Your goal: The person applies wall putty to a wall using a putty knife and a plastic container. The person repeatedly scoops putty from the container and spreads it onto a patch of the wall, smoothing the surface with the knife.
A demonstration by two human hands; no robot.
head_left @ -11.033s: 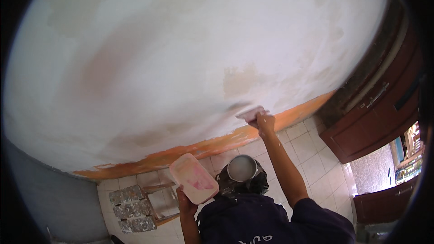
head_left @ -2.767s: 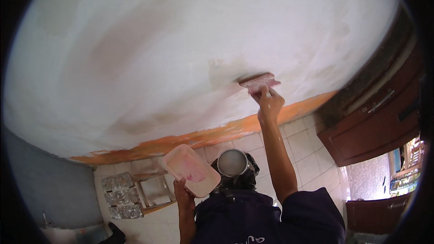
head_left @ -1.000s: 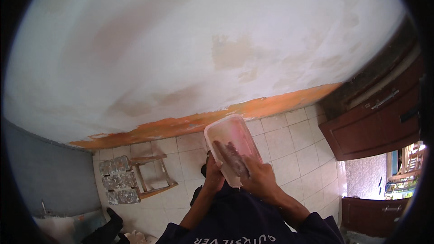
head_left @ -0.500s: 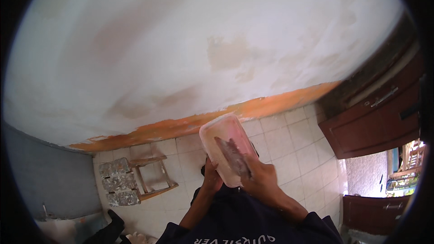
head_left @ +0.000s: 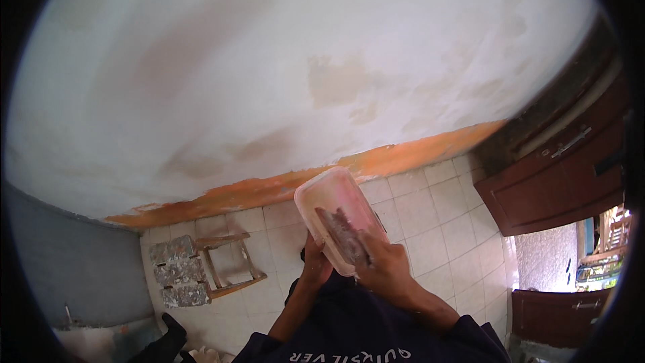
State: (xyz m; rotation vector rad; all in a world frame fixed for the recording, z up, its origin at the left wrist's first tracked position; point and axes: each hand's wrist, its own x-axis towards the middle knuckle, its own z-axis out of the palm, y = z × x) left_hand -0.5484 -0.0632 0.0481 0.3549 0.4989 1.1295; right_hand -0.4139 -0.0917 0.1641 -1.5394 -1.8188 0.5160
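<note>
My left hand point(head_left: 316, 261) grips the side of a pale pink plastic tray point(head_left: 310, 203) with rounded corners, held low in front of my body. My right hand point(head_left: 384, 265) is closed on a wide scraper point(head_left: 340, 230), its grey-smeared blade lying inside the tray over pink and beige residue; its handle is mostly hidden by my fingers. The tray is below the white, patchy wall point(head_left: 228, 74), whose lower strip shows orange paint point(head_left: 430, 148).
A paint-spattered wooden stool point(head_left: 238, 269) and slats point(head_left: 176, 270) lie on the tiled floor point(head_left: 433, 222) at left, beside a grey wall point(head_left: 74, 255). A black boot point(head_left: 171, 329) shows bottom left. At right, brown doors point(head_left: 537, 188) flank an opening outside.
My right hand and scraper have come down from the wall into the tray, which my left hand has brought to the middle, covering the bucket. Over the last half second both barely moved.
</note>
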